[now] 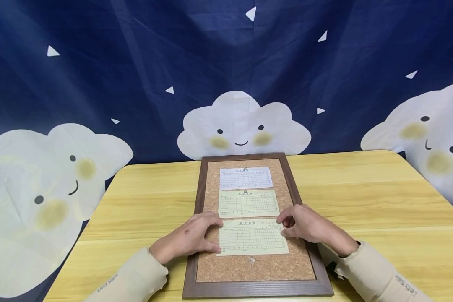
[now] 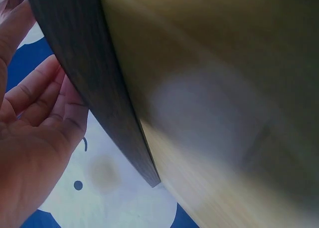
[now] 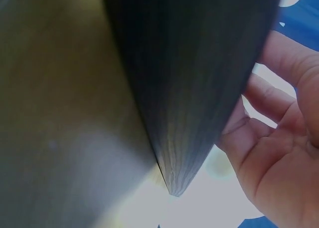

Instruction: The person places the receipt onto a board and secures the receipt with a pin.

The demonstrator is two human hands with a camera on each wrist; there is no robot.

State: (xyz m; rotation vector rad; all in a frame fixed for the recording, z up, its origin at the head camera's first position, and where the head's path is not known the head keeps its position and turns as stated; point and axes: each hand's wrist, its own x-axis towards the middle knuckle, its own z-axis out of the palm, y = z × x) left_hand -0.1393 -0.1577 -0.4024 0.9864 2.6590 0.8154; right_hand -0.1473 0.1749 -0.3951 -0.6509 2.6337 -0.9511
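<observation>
A pale green printed form slip lies on the lower part of a cork board with a dark brown wooden frame. My left hand touches the slip's left edge, index finger near the upper corner and thumb near the lower one. At the right edge, the thumb and index fingertips of my right hand rest on the slip near its upper corner, a little apart. Above it are a second green slip and a white slip, each with a small pin at its top. Both wrist views show the palms beside the dark frame.
Small whitish bits, perhaps clear pins, lie on the cork below the lowest slip. The board rests on a light wooden table. A dark blue curtain with smiling clouds hangs behind the table.
</observation>
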